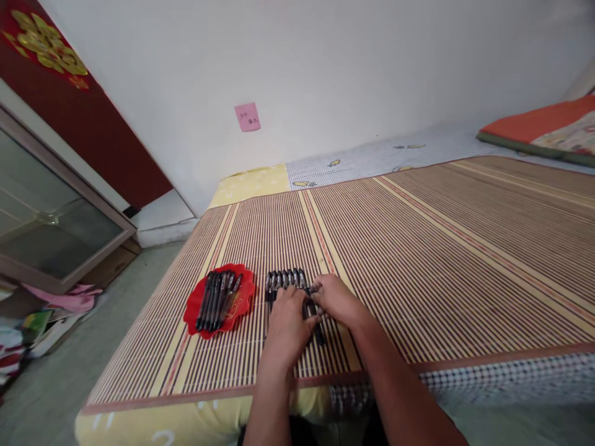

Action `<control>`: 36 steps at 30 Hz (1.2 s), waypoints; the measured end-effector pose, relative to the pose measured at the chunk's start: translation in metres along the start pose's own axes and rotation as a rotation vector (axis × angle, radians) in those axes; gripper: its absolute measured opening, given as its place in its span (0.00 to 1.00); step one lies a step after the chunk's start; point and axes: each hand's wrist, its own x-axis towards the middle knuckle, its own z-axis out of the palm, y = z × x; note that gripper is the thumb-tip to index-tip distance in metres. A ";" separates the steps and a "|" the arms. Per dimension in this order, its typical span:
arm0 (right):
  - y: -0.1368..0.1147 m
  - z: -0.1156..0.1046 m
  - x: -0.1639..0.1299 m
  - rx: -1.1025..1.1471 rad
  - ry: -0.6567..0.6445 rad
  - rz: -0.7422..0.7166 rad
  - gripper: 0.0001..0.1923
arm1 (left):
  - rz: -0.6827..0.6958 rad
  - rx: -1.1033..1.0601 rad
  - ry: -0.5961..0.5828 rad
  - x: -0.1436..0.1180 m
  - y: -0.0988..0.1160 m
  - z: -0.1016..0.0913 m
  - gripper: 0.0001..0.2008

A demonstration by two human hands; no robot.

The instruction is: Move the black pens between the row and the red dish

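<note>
Several black pens (284, 279) lie side by side in a row on the striped mat, their upper ends level. My left hand (289, 313) rests over the lower part of the row, its thumb and fingers closed around the pen at the right end (318, 333). From the right, my right hand (335, 298) meets that pen near its upper part with bent, pinched fingers. Both sets of fingertips partly hide the pen. To the left, a red scalloped plate (248, 291) holds more black pens (216, 300), lying roughly parallel.
The striped mat (418, 260) covers a bed beside a white wall with a pink note (248, 117). Folded orange bedding (539, 127) lies at the far right. A glass-fronted cabinet door (51, 217) and items on the floor are at left.
</note>
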 end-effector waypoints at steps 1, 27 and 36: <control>0.000 0.000 0.000 0.004 0.010 -0.003 0.06 | -0.016 0.021 0.004 -0.001 0.003 0.001 0.12; -0.001 -0.006 0.000 -0.142 0.112 -0.192 0.16 | 0.018 0.043 -0.033 -0.004 0.000 0.003 0.13; -0.001 -0.008 0.004 -0.285 0.066 -0.236 0.23 | 0.008 0.056 -0.058 -0.005 0.003 0.000 0.14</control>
